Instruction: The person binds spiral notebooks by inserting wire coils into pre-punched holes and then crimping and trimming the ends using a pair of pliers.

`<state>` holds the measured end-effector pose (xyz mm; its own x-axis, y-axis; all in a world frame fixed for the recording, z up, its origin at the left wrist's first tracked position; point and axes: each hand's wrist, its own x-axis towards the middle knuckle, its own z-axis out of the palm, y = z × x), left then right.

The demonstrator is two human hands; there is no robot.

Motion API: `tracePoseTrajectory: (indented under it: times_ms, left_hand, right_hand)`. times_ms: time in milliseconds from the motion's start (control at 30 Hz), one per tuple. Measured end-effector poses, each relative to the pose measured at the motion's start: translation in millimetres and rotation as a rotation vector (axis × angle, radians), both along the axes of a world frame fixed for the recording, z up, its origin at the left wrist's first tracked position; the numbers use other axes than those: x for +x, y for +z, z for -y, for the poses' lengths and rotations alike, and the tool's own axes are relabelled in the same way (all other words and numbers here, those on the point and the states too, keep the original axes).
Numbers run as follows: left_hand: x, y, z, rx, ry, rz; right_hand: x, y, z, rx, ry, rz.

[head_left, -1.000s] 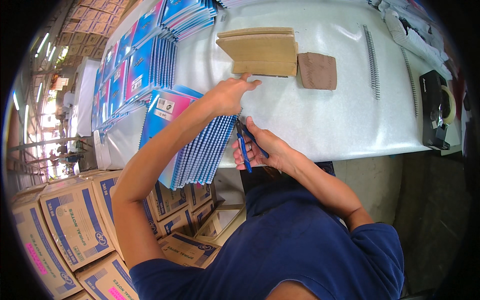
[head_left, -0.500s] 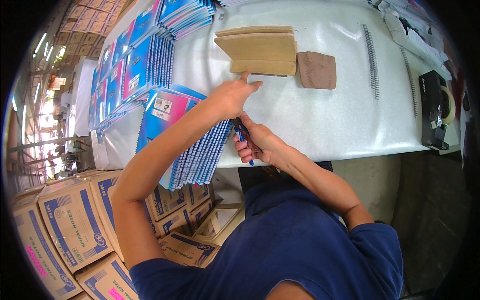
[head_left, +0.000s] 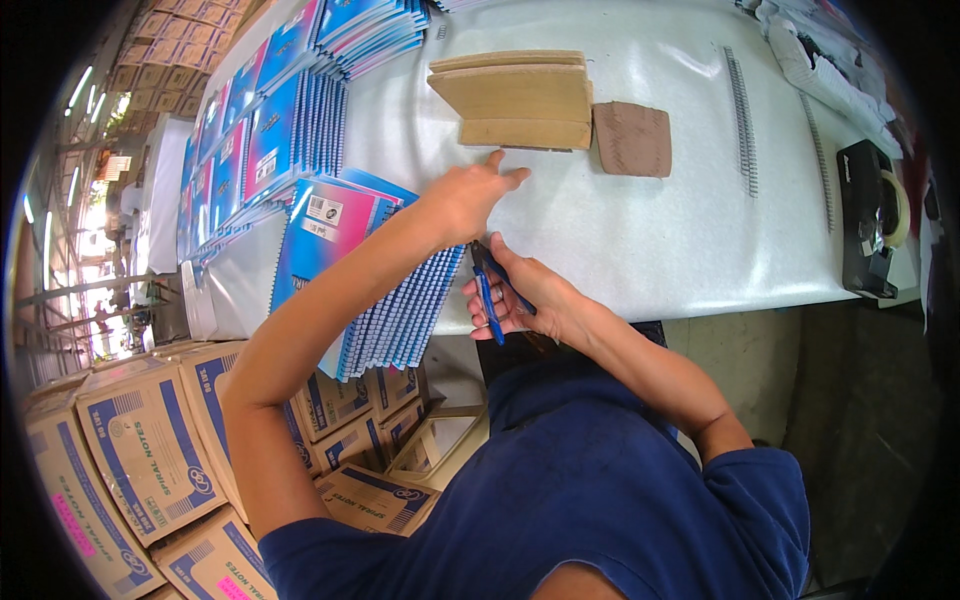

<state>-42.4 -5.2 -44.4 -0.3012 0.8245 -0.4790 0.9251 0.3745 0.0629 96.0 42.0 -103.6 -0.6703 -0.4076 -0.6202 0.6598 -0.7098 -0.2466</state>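
A fanned stack of spiral notebooks with blue and pink covers lies at the table's front edge, its wire bindings facing right. My left hand is over the far right corner of the stack, two fingers stretched out to the right; its other fingers are partly hidden. Just below it, my right hand holds blue-handled pliers with their handles spread. The dark jaws point up at the notebooks' corner beneath my left hand, and what they touch is hidden.
Beyond my hands stand a folded cardboard piece and a brown square block. Loose wire spirals lie to the right, near a black tape dispenser. More notebooks are stacked at left; cartons fill the lower left.
The pliers' handles have spread apart and my right fingers have loosened around them. My left hand has shifted slightly; its outstretched fingers sit a little lower and farther right.
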Motion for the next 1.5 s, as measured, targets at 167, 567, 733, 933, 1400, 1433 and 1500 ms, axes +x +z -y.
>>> tracePoseTrajectory:
  times_ms: [167, 567, 733, 933, 1400, 1433, 1500]
  left_hand:
    - [7, 0, 0, 0.014, 0.005, -0.032]
    - [13, -1, -4, 0.032, 0.032, -0.069]
    - [33, -4, 4, 0.15, -0.035, -0.154]
    - [32, -16, 10, 0.58, 0.216, 0.369]
    - [80, -19, 13, 0.715, 0.972, 1.227]
    - [79, -18, 10, 0.707, 0.975, 1.214]
    - [75, -19, 1, 0.687, 0.942, 1.221]
  right_hand:
    - [-2, -3, 0, -0.013, -0.007, -0.018]
    - [-6, -26, 0, -0.311, -0.014, -0.052]
    - [23, -2, -15, 0.058, 0.05, -0.085]
    - [61, 21, -63, 0.605, -0.113, -0.207]
    - [35, -2, -70, 1.095, -0.161, -0.53]
    - [36, -1, -73, 1.074, -0.182, -0.537]
    - [37, 1, -80, 1.094, -0.198, -0.548]
